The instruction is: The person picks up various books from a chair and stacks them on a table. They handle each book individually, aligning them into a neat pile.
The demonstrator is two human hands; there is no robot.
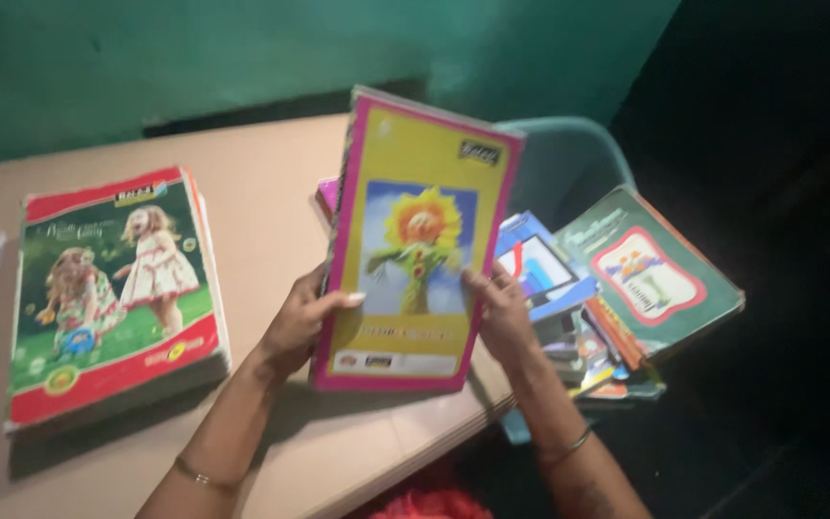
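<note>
Both hands up over table [271, 192] edge, holding yellow notebook [415, 250] w/ pink border, sunflower pic on cover, tilted upright. Left hand [302, 325] clamped on its left edge, thumb over cover; right hand [503, 312] gripping right edge, fingers mostly hidden behind book. Notebook blocks pile behind it; only pink corner shows. Stack of notebooks [112, 293] w/ red-green cover to the left, well apart. Another stack at far left cut off by frame. Messy book heap [617, 298] on teal chair [569, 163] at right; chair seat hidden, right side too dark to make out. Frame blurry.
</note>
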